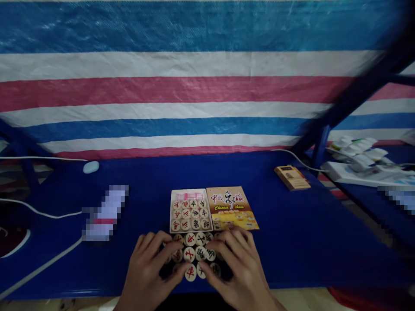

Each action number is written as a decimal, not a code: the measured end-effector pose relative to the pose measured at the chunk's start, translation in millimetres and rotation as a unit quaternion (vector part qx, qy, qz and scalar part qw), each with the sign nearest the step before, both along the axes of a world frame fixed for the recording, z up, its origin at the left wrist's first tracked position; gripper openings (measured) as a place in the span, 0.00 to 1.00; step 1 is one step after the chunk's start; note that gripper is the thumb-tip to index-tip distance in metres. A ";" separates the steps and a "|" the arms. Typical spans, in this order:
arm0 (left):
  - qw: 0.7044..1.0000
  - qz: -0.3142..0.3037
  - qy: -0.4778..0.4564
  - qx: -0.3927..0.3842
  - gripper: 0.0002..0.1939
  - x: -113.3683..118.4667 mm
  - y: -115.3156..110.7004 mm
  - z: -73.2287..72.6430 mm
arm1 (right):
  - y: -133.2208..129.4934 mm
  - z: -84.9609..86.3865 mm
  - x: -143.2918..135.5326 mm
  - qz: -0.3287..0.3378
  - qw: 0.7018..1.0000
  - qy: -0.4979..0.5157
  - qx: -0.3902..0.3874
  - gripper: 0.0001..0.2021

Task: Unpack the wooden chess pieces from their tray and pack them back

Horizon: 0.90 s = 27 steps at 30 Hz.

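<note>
Round Chinese chess pieces with red and black characters lie in rows near the table's front edge. My left hand rests at the left side of these rows, its fingers curved and apart, thumb by a red piece. On the right side, my right hand touches pieces with its fingers spread and its thumb near the front row. Both palms hide some pieces. Just beyond them, a white box holds several pieces in rows. The printed box lid lies against its right side.
On the blue table are a blurred-out phone-like object with a cable, a pale oval device, and a small brown box. A power strip with plugs is at right. A striped sheet hangs behind.
</note>
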<state>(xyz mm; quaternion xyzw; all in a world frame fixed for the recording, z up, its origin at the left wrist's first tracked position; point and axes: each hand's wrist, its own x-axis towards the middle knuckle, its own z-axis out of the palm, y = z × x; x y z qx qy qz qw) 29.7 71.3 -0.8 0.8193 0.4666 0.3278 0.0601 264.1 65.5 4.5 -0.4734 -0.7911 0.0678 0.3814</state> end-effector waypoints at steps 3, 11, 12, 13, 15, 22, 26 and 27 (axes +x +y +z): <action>0.999 -0.028 0.034 0.010 0.12 -0.2 3.2 -0.6 | 3.6 0.1 -2.6 0.002 1.000 -0.029 0.003 0.08; 0.999 -0.040 0.034 0.012 0.12 -0.4 0.6 -2.7 | -1.1 -0.4 3.2 0.032 0.996 -0.082 0.002 0.12; 0.999 -0.041 0.026 0.010 0.13 -0.4 0.1 -1.9 | -1.3 0.5 4.3 0.038 0.997 -0.073 0.004 0.13; 0.999 -0.040 0.016 0.007 0.14 -0.2 0.2 -0.6 | -0.6 1.8 5.2 0.043 0.997 -0.061 0.006 0.14; 0.999 -0.034 -0.011 0.002 0.15 1.1 3.1 2.7 | 4.4 4.8 6.5 0.051 0.998 -0.032 0.004 0.16; 0.993 -0.038 -0.108 0.005 0.20 16.9 33.9 9.2 | 43.6 7.0 -1.2 0.048 0.997 0.051 0.019 0.20; 0.992 -0.043 -0.120 0.008 0.22 20.8 39.0 1.5 | 46.7 0.5 -5.1 0.047 0.997 0.058 0.020 0.23; 0.992 -0.044 -0.117 0.012 0.22 20.4 37.9 -0.7 | 44.8 -0.9 -5.0 0.050 0.997 0.058 0.014 0.23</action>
